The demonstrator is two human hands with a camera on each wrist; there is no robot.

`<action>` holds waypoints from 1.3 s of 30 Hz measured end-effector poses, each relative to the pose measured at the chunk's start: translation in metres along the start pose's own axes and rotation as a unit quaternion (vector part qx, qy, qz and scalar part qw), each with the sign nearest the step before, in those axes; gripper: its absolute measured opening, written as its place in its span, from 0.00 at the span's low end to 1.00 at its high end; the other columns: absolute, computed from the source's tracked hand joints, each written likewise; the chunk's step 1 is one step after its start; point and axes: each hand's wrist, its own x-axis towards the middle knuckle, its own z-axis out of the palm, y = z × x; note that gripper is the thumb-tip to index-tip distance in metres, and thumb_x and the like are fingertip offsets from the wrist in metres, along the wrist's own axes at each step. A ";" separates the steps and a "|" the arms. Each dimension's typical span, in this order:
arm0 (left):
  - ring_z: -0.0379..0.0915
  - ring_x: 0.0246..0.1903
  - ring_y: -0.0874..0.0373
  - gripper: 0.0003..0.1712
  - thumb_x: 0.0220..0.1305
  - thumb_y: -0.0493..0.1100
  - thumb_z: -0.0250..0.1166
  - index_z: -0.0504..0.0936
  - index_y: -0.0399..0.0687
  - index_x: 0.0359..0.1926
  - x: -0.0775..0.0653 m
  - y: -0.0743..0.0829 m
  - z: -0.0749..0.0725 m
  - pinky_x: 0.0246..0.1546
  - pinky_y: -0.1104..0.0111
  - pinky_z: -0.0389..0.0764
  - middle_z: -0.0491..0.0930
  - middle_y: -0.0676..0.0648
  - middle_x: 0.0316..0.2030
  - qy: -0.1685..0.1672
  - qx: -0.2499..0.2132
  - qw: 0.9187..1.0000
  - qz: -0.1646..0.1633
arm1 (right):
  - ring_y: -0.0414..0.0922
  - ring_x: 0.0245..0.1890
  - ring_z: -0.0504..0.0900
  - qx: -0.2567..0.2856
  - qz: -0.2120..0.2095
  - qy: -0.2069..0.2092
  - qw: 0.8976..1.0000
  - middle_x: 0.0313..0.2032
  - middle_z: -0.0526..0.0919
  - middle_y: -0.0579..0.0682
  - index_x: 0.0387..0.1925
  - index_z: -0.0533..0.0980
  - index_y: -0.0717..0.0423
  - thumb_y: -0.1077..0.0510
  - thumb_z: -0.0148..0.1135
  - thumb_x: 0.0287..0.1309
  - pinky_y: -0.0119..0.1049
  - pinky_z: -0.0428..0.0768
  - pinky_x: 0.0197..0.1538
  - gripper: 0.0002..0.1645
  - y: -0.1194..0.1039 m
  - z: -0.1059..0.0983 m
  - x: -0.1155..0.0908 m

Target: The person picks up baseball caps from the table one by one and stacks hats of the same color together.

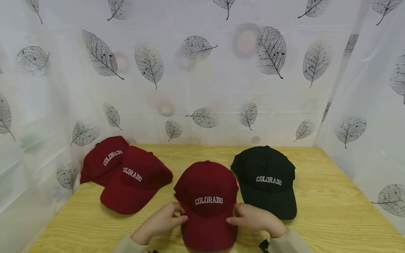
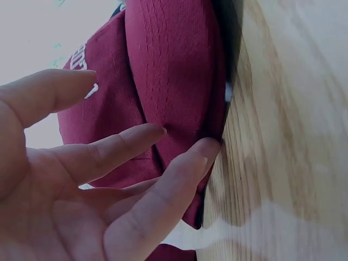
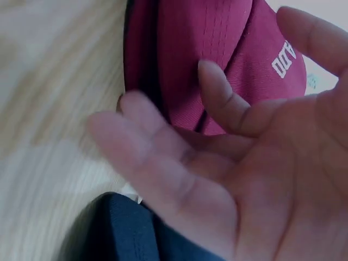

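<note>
A dark red baseball cap (image 1: 209, 182) with white COLORADO lettering sits on the table with its brim toward me. My left hand (image 1: 166, 219) is at the cap's left side, its fingertips right at the brim. In the left wrist view, the spread fingers (image 2: 147, 212) lie against the brim's edge. On the opposite side, my right hand (image 1: 256, 219) has its fingertips beside the brim, where it meets the crown. The right wrist view shows that palm open, with loosely bent fingers (image 3: 168, 185) close to the red cap (image 3: 190, 54). Neither hand grips the cap.
A black COLORADO cap (image 1: 267, 172) lies close at the right. Two more red caps overlap at the left, the front one (image 1: 136, 182) partly covering the rear one (image 1: 102, 158). Beneath is a wood-grain table (image 1: 329, 196), backed by a leaf-print curtain (image 1: 221, 88).
</note>
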 end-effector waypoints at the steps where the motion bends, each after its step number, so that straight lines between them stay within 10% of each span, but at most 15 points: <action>1: 0.73 0.39 0.46 0.18 0.59 0.46 0.58 0.76 0.32 0.39 0.001 -0.001 -0.002 0.36 0.60 0.74 0.74 0.39 0.40 0.003 0.004 1.000 -0.002 | 0.38 0.21 0.64 0.002 0.000 0.008 1.000 0.22 0.67 0.43 0.29 0.69 0.56 0.49 0.53 0.59 0.32 0.64 0.25 0.14 0.000 -0.002 0.003; 7: 0.71 0.44 0.42 0.27 0.61 0.48 0.56 0.70 0.25 0.49 0.010 -0.003 -0.013 0.41 0.53 0.72 0.73 0.33 0.45 0.025 0.005 1.000 -0.015 | 0.45 0.35 0.72 -0.029 0.009 0.058 0.998 0.36 0.75 0.49 0.42 0.70 0.62 0.47 0.51 0.60 0.41 0.71 0.37 0.22 -0.001 -0.016 0.012; 14: 0.72 0.43 0.49 0.21 0.60 0.48 0.58 0.74 0.37 0.47 0.032 0.010 -0.036 0.41 0.59 0.73 0.74 0.42 0.44 0.219 0.012 0.976 -0.016 | 0.48 0.35 0.73 -0.052 0.018 0.195 0.979 0.33 0.74 0.51 0.45 0.68 0.65 0.47 0.53 0.59 0.42 0.72 0.38 0.25 -0.022 -0.042 0.023; 18: 0.69 0.48 0.46 0.23 0.63 0.50 0.55 0.73 0.38 0.51 0.055 0.010 -0.045 0.48 0.55 0.69 0.73 0.39 0.48 0.262 0.011 0.965 0.005 | 0.55 0.45 0.73 -0.037 0.022 0.274 0.961 0.46 0.73 0.60 0.53 0.64 0.67 0.47 0.51 0.61 0.48 0.71 0.47 0.30 -0.028 -0.049 0.038; 25: 0.62 0.56 0.41 0.27 0.70 0.52 0.43 0.66 0.34 0.58 0.079 -0.016 -0.036 0.54 0.52 0.63 0.67 0.34 0.56 0.248 0.019 0.968 -0.035 | 0.54 0.51 0.70 0.012 0.017 0.292 0.956 0.52 0.70 0.61 0.56 0.63 0.66 0.46 0.48 0.62 0.49 0.67 0.53 0.31 -0.013 -0.033 0.067; 39: 0.58 0.57 0.39 0.30 0.71 0.51 0.37 0.59 0.27 0.60 0.079 -0.034 -0.031 0.57 0.51 0.58 0.64 0.31 0.55 0.172 -0.065 0.982 -0.041 | 0.45 0.37 0.71 0.116 0.038 0.255 0.959 0.36 0.71 0.51 0.48 0.65 0.61 0.48 0.40 0.67 0.42 0.69 0.43 0.21 0.004 -0.031 0.074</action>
